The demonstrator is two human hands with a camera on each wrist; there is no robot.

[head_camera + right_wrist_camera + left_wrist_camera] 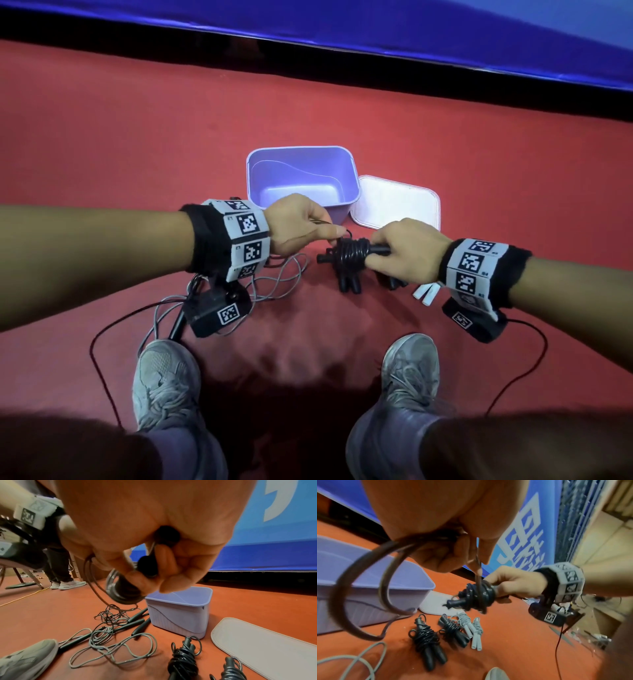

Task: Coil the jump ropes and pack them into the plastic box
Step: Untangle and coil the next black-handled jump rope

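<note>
My right hand grips the two handles of a black jump rope, whose cord is wound in several turns round them. My left hand pinches the free end of that cord just above the coil, and a loop of it hangs from the fist. The purple plastic box stands open behind the hands with nothing inside. Two coiled black ropes and a coiled grey one lie on the red floor below the hands.
The white lid lies flat to the right of the box. A loose grey rope and a tangled black rope with handles lie left of the box near my left shoe. A blue banner runs behind.
</note>
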